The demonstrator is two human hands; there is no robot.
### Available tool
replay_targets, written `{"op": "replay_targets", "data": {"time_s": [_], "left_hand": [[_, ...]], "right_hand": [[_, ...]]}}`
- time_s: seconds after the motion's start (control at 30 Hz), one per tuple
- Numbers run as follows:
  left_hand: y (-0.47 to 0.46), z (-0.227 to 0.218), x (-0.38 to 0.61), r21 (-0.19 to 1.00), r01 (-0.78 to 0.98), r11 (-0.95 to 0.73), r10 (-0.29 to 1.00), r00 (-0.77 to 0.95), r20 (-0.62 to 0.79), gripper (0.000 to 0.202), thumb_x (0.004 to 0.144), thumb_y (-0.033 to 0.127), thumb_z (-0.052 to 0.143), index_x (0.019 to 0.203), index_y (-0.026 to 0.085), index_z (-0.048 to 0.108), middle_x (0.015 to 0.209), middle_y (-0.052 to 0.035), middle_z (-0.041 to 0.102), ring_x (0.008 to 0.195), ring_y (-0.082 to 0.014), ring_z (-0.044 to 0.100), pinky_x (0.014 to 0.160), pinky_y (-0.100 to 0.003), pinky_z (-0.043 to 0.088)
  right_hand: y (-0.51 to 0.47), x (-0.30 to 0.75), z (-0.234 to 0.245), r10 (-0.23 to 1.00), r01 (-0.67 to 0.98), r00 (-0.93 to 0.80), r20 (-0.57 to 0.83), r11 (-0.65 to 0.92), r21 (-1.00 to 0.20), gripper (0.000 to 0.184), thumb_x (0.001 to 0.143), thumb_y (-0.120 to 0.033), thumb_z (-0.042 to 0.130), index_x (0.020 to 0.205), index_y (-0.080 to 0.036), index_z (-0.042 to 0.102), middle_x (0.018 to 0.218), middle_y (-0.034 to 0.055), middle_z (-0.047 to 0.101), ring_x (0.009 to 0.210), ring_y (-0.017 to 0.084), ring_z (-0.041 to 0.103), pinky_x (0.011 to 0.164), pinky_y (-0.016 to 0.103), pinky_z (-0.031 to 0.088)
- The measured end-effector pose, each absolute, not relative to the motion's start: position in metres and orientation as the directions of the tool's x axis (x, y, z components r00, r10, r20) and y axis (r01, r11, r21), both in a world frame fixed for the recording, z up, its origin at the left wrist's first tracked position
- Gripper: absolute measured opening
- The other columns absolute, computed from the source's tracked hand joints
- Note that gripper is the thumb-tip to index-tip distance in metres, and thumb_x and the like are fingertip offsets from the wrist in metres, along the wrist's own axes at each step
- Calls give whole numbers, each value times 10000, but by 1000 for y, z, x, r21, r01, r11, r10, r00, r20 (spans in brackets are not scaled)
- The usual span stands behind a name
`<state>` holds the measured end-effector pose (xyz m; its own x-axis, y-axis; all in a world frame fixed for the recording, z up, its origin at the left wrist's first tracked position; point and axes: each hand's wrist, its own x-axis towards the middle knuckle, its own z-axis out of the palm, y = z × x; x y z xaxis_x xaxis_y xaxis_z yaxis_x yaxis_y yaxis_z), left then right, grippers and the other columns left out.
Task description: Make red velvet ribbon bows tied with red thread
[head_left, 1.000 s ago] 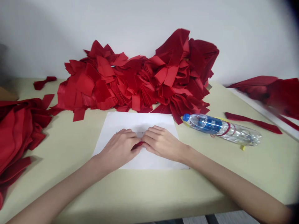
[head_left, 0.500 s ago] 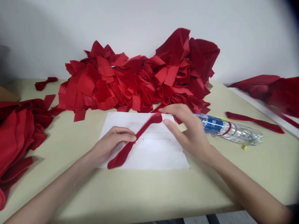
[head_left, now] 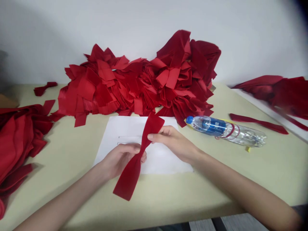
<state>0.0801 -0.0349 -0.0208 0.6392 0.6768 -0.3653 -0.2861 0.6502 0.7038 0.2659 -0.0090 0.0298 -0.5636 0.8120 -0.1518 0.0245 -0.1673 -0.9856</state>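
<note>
A red velvet ribbon strip, narrowed at its middle and flaring at both ends, is held slantwise above a white sheet of paper. My left hand is closed on it near the narrow middle, some fingertips showing behind the strip. Higher up, my right hand pinches the right edge of the upper part, thumb in front. Printed black lines show on the paper to the left of the strip; the rest of them is covered.
Behind the paper rises a big heap of red strips against the wall. More red fabric lies at the left. A plastic bottle with a blue label lies at the right, near a loose red strip.
My right hand has come down and left, from hovering open near the strip's upper end to gripping it. The strip has turned its broad face toward me and stands steeper.
</note>
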Motion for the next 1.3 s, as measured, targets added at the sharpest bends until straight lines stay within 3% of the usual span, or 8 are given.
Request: {"op": "replay_targets", "data": {"time_s": [0.47,0.63,0.73,0.87,0.97,1.03,1.23,1.3], "left_hand": [[-32,-19,72,728,-128,673,594,680,-429,101,602,192,527,595,113,589,568,-38,519,507,-114,431,453,-249,284],[-32,-15,71,723,-98,684,605,630,-487,107,626,217,541,593,126,586,569,-18,505,424,-91,398,397,-244,250],[-31,-15,69,742,-112,661,639,601,-480,116,640,228,552,580,132,574,600,-28,523,474,-106,428,428,-246,293],[-29,-15,69,745,-120,656,639,613,-464,97,633,225,581,590,139,568,603,-31,533,522,-122,451,470,-248,332],[-30,-14,70,742,-123,659,638,615,-464,89,622,220,596,596,143,558,592,-25,536,507,-117,447,467,-242,328],[-31,-14,71,743,-121,658,637,616,-464,92,621,221,600,599,142,558,589,-24,541,491,-110,445,460,-237,323],[-30,-14,70,743,-131,656,634,629,-449,96,612,216,602,583,139,553,578,-20,534,477,-101,437,457,-233,305],[-29,-13,70,741,-127,660,629,633,-451,90,615,210,601,581,141,553,576,-19,533,481,-103,428,463,-238,302]], "right_hand": [[-16,295,36,803,-73,-542,-249,-340,-938,165,793,-345,598,792,-199,676,770,22,664,743,163,626,748,341,490],[-17,329,31,974,149,-223,46,80,-986,132,781,-336,620,791,-210,657,862,20,656,818,159,602,792,322,471],[-23,371,34,971,525,-32,237,218,-822,146,761,-330,637,857,-221,660,966,51,654,921,200,591,817,336,463],[-27,447,41,912,823,252,323,-26,-568,226,834,-351,524,1008,-247,625,1123,102,620,945,209,599,777,323,463],[-18,497,39,923,938,263,282,-176,-299,312,859,-367,473,1117,-222,573,1150,132,605,990,231,584,825,344,432],[-11,514,34,968,980,114,222,-72,-187,480,799,-419,560,1226,-208,498,1235,158,546,1088,270,531,854,363,416],[-2,491,26,985,991,-57,165,76,-110,749,701,-520,642,1341,-239,372,1246,187,519,1032,267,540,743,344,425],[2,479,28,989,986,20,145,4,-165,735,618,-512,715,1260,-236,490,1096,187,608,841,250,593,635,334,412]]}}
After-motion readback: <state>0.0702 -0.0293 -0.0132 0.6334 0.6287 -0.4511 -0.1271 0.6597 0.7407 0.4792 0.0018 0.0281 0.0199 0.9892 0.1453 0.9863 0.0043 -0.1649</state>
